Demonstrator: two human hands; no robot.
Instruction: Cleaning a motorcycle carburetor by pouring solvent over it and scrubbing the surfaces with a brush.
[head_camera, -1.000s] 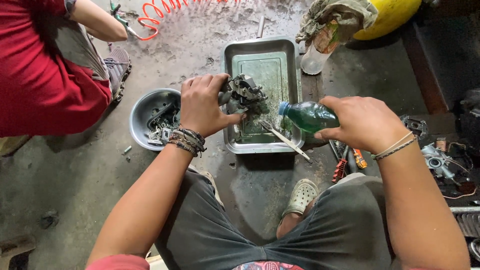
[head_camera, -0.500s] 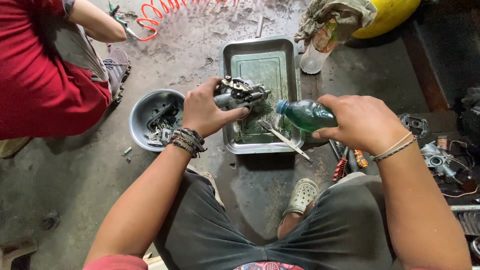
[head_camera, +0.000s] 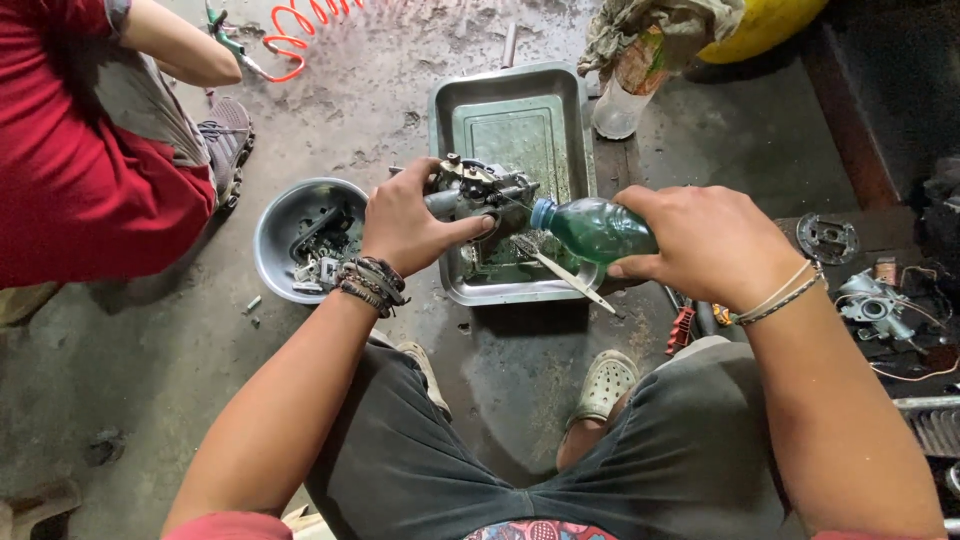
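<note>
Green bottle (head_camera: 598, 229) gripped in right hand (head_camera: 712, 243), tipped at metal engine part (head_camera: 472, 192) clasped by left hand (head_camera: 408, 222), over steel tray (head_camera: 512, 120).

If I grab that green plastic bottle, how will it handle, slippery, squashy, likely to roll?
The green plastic bottle looks thin-walled, so it would probably give under a squeeze from the right hand. It is round, so laid on its side it may roll. The metal tray beneath looks wet and oily, so the bottle could be slippery.

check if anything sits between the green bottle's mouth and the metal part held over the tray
Nothing visible does: the green bottle in the right hand points straight at the metal part gripped by the left hand, above the metal tray.
</note>
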